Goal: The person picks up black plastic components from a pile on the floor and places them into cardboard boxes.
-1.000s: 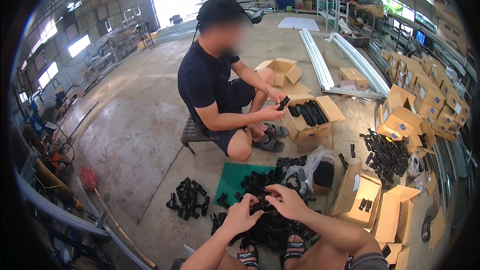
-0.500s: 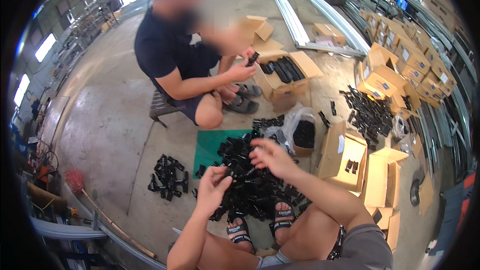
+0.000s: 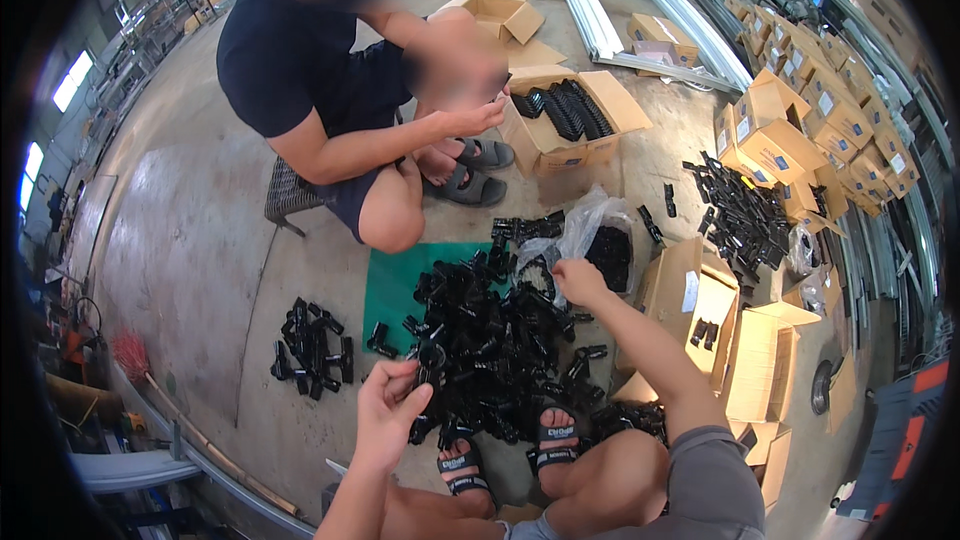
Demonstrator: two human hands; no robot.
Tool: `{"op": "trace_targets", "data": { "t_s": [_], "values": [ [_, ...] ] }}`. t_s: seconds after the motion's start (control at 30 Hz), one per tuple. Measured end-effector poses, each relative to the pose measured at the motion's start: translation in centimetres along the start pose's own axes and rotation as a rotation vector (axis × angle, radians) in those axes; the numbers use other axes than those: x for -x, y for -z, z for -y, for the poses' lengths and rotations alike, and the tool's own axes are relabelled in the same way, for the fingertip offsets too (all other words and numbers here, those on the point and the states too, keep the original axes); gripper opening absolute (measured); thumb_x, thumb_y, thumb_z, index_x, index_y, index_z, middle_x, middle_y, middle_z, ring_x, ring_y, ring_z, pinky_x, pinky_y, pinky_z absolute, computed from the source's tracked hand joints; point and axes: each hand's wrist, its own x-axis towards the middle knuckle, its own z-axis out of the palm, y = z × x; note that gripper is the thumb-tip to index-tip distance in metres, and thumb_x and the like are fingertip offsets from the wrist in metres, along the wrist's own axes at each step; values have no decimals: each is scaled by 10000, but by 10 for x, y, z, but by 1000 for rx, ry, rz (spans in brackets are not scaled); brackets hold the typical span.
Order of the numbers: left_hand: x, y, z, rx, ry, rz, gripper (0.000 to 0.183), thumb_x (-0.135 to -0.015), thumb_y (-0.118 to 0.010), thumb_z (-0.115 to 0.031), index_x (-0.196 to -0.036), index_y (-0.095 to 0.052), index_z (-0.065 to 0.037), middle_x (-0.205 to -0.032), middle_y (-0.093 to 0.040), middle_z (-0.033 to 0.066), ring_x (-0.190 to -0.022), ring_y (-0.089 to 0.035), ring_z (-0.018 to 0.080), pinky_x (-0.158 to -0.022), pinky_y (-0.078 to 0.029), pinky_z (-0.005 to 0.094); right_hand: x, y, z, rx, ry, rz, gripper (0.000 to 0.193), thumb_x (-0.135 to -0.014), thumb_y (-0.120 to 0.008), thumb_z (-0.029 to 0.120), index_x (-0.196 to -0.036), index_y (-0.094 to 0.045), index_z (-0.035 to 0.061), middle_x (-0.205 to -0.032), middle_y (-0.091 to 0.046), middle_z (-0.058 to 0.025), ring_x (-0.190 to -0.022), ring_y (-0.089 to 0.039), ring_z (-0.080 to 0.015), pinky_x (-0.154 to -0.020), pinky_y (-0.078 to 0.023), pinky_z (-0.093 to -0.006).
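Note:
My left hand (image 3: pixel 388 402) pinches a black plastic fitting (image 3: pixel 430 368) between thumb and fingers, at the near left edge of the big pile. My right hand (image 3: pixel 578 281) has its fingers drawn together beside a clear plastic bag (image 3: pixel 580 225); whatever they hold, if anything, is too small to make out. Close by it stands a small box of tiny black pieces (image 3: pixel 610 258). Under and between my hands lies a large heap of black plastic fittings (image 3: pixel 500 340), partly on a green sheet (image 3: pixel 385 285).
A co-worker (image 3: pixel 300 100) sits on a low stool across the heap, hands near an open carton of stacked black parts (image 3: pixel 565 150). A smaller group of fittings (image 3: pixel 312 348) lies left. Open cartons (image 3: pixel 765 360), another black pile (image 3: pixel 735 210) and stacked boxes (image 3: pixel 820 105) are right.
My right hand has moved away from my left, right and slightly up, to the plastic bag and small box. My left hand has come down and left with the fitting. The view has shifted.

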Motion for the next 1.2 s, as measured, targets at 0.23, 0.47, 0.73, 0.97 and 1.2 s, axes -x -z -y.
{"op": "trace_targets", "data": {
  "t_s": [0.23, 0.47, 0.73, 0.97, 1.2],
  "values": [
    [-17, 11, 3, -95, 35, -104, 357, -855, -753, 22, -1160, -573, -26, -1193, -654, 109, -1043, -634, 147, -890, -534, 294, -70, -135, -47, 65, -78, 199, 341, -825, -655, 288, -1049, -702, 35, -1088, -699, -205, -1043, -666, -381, -882, -533, -505],
    [-60, 22, 29, -172, -52, 25, 317, -923, -672, 11, -1217, -555, -17, -1162, -668, 105, -1112, -616, 160, -941, -505, 310, -85, -171, -5, 1, -500, 270, 415, -753, -784, 243, -1074, -705, -8, -1181, -682, -222, -1149, -646, -374, -972, -535, -448],
    [-156, -190, -87, -317, -384, 531, 270, -913, -709, -36, -1140, -573, 17, -1097, -688, 69, -1010, -587, 52, -742, -463, 214, -88, -198, -32, -9, -243, 167, 281, -852, -648, 140, -1062, -712, -35, -1036, -727, -200, -1007, -709, -310, -899, -547, -418],
    [-115, -213, -143, 51, -488, 664, 303, -916, -677, 21, -1181, -532, 40, -1190, -661, 128, -1109, -635, 141, -924, -514, 276, -69, -75, 13, -194, -116, 27, 257, -909, -605, 93, -1098, -693, -56, -1030, -730, -178, -985, -715, -245, -872, -560, -363],
    [-85, -138, -114, 198, -492, 380, 385, -864, -667, 119, -1190, -490, 12, -1235, -634, 166, -1165, -620, 211, -994, -508, 321, 40, 83, 73, -1233, -214, -10, 225, -986, -564, 30, -1164, -650, -78, -1046, -719, -144, -985, -711, -180, -863, -572, -285]
  ]
}}
